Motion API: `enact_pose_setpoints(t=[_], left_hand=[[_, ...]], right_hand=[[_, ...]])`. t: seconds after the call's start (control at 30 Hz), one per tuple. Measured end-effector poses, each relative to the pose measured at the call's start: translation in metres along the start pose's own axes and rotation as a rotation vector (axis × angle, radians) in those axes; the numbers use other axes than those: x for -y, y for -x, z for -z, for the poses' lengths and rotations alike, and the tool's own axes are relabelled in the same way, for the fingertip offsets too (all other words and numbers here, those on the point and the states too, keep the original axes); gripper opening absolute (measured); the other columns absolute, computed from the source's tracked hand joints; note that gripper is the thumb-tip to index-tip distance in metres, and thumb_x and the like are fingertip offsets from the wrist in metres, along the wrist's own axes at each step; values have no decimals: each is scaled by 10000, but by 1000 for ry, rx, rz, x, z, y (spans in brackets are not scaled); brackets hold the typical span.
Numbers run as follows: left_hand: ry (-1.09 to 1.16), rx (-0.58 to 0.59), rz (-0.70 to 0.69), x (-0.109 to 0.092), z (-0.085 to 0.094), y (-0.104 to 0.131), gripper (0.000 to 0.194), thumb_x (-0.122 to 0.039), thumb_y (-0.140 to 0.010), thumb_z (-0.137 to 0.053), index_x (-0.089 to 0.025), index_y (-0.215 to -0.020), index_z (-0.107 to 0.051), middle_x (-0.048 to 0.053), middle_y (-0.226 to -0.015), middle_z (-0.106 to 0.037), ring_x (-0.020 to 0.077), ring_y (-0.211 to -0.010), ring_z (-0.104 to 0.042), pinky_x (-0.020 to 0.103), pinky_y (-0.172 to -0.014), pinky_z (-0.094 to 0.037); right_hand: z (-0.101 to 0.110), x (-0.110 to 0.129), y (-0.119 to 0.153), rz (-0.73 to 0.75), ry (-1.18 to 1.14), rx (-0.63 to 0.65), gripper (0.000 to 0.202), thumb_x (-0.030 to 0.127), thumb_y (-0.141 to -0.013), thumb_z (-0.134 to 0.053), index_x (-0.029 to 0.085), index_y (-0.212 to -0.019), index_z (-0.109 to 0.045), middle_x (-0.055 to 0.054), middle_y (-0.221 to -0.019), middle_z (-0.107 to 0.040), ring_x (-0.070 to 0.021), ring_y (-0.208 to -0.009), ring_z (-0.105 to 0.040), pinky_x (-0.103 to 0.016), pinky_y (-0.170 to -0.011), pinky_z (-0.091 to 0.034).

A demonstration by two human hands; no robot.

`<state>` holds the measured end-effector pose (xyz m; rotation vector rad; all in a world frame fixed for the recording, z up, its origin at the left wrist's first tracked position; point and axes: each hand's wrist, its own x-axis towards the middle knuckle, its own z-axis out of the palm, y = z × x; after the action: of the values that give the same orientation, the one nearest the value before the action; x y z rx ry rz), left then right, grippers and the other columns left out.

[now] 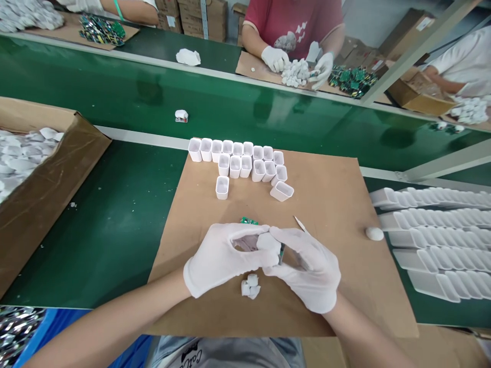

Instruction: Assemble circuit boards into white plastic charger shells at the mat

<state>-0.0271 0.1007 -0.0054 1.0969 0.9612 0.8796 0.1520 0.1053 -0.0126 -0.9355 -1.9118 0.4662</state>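
My left hand point(226, 255), in a white glove, has its thumb and fingers closed round a small white piece point(269, 244). From the right, my gloved right hand point(307, 266) pinches the same piece, where a bit of green circuit board point(282, 251) shows between the hands. Another green board point(249, 221) lies just beyond my left hand on the brown cardboard sheet point(326, 194). A small cluster of white pieces point(251, 286) rests nearer to me, below the hands. A thin white pointed item point(300, 224) shows behind my right hand, partly hidden.
Open white cups point(235, 166) stand in rows at the back of the sheet. Rows of white cups point(441, 238) and a rounded white piece point(374, 233) are at right. A carton of white parts point(57, 189) stands left. Across the green belt point(134, 87), a person point(295, 30) handles parts.
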Motion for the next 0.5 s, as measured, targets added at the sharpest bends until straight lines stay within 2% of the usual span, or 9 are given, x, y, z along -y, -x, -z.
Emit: enact_pose_setpoints(t=[0.07, 0.17, 0.2, 0.27, 0.33, 0.37, 0.43, 0.5], left_hand=[[-75, -6, 19, -1, -2, -1, 208, -355, -841, -690, -201, -967, -748, 7, -744, -683, 178, -638, -640, 323, -664, -556], [-273, -100, -25, 1, -2, -2, 215, -365, -875, -635, -211, -970, -751, 15, -781, -699, 182, -692, -640, 304, -667, -540], [-292, -122, -41, 2, 0, -3, 251, -357, -861, -651, -215, -1051, -733, 23, -837, -714, 190, -737, -650, 306, -699, -543], [-219, -98, -73, 2, 4, -4, 471, -335, -826, -678, -229, -1281, -613, 47, -1021, -714, 200, -817, -661, 323, -766, -548], [-186, -55, -103, 0, 10, -6, 630, -325, -802, -687, -247, -1395, -487, 62, -1157, -667, 192, -857, -653, 336, -801, -545], [-249, -36, -116, -1, 13, -7, 624, -330, -802, -687, -254, -1388, -488, 61, -1178, -649, 186, -865, -642, 339, -811, -539], [-488, -12, -141, -3, 18, -9, 480, -337, -831, -663, -253, -1294, -565, 45, -1154, -639, 181, -901, -621, 340, -836, -519], [-725, -19, -178, -4, 20, -11, 321, -313, -883, -603, -243, -1196, -616, 31, -1122, -637, 179, -949, -605, 343, -869, -495]], right_hand=[[0, -1, 1, 4, 44, -4, 409, 246, -804, -791, 306, -1183, -650, -20, -881, -743, -201, -687, -699, -306, -596, -593], [0, -2, 2, -44, 57, -27, 433, 243, -738, -846, 315, -1135, -687, -25, -900, -750, -220, -705, -707, -322, -610, -600], [1, -3, 2, -78, 10, -17, 421, 233, -736, -846, 313, -1120, -694, -24, -913, -751, -224, -734, -712, -332, -646, -608], [7, -4, -3, -211, -178, 2, 400, 212, -765, -819, 290, -1132, -681, -30, -975, -745, -228, -814, -721, -367, -747, -619], [15, -7, -9, -377, -404, -59, 439, 201, -774, -810, 267, -1169, -630, -46, -1033, -735, -229, -883, -721, -399, -818, -615], [19, -8, -13, -446, -492, -110, 463, 198, -760, -822, 262, -1166, -608, -51, -1050, -731, -226, -905, -719, -400, -832, -613], [27, -11, -19, -531, -581, -202, 468, 198, -711, -862, 260, -1095, -600, -55, -1059, -729, -220, -933, -712, -385, -845, -611], [31, -13, -23, -570, -614, -218, 377, 216, -701, -871, 247, -989, -629, -56, -1048, -729, -214, -920, -711, -374, -838, -612]])
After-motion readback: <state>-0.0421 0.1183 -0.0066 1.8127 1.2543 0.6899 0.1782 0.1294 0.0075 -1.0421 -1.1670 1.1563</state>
